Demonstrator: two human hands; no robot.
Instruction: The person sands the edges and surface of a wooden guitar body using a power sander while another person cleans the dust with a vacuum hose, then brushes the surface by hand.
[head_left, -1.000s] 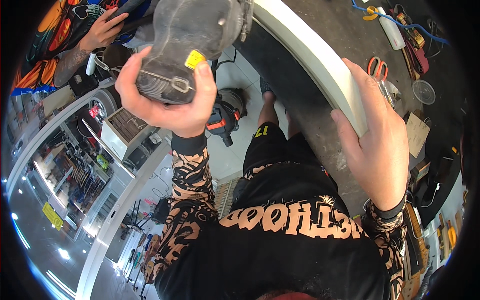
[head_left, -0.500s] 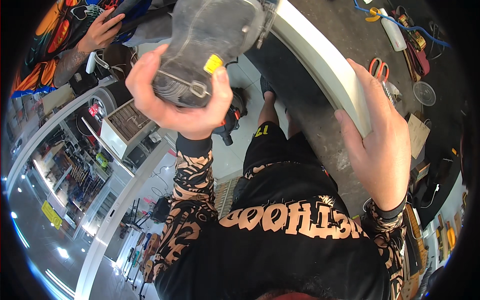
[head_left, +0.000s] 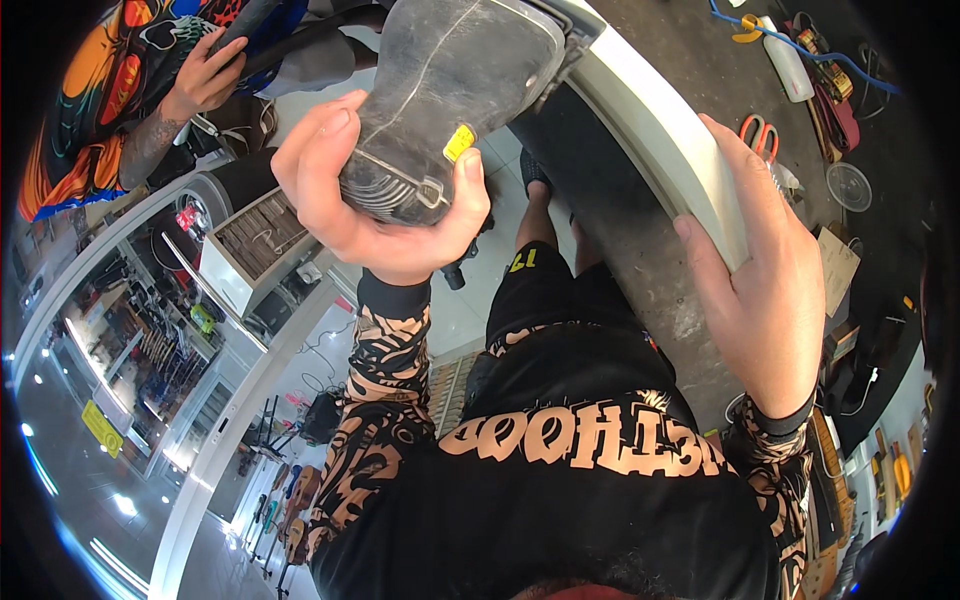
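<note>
1. The tool I grip is dull charcoal black, and its label is bright yellow.
2. The curved board I hold is creamy off-white.
3. My sleeves are swirled in black and tan; my cuffs are plain black.
4. My shirt is black with tan lettering.
5. I see orange-red scissors handles, a white bottle and a blue cable.
6. The other person's shirt mixes orange, blue and black in a flame-like print.

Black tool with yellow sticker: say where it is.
In the head view, the black tool is at the top, left of centre, in the left hand, beside the pale curved piece.
</note>
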